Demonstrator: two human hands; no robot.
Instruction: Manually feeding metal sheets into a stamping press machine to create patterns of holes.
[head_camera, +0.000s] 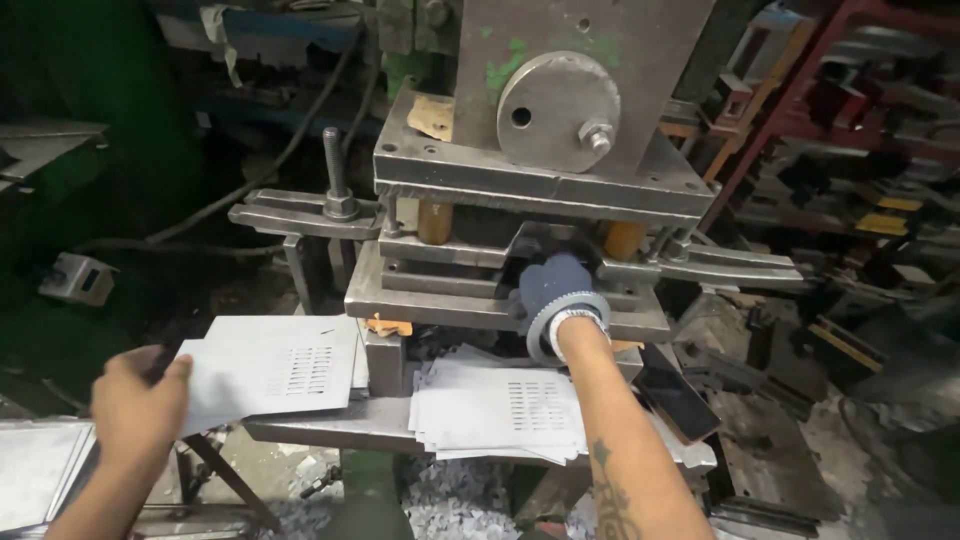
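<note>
My left hand (140, 405) is bare and grips the near-left corner of a grey sheet-metal plate with punched slots (275, 372), lying flat left of the press. My right hand (553, 290), in a dark knit glove with a white cuff, reaches into the gap between the upper and lower dies of the steel punch press (530, 185). Its fingers are hidden inside the die gap, so what they touch cannot be seen. A stack of several punched plates (500, 410) lies under my right forearm on the press table.
A round steel disc with a bolt (558, 110) sits on the press head above. A clamp bar with a tall bolt (335, 205) juts left. More blank sheets (35, 480) lie at lower left. Metal scrap (450, 500) covers the floor below. Red shelving (850, 120) stands right.
</note>
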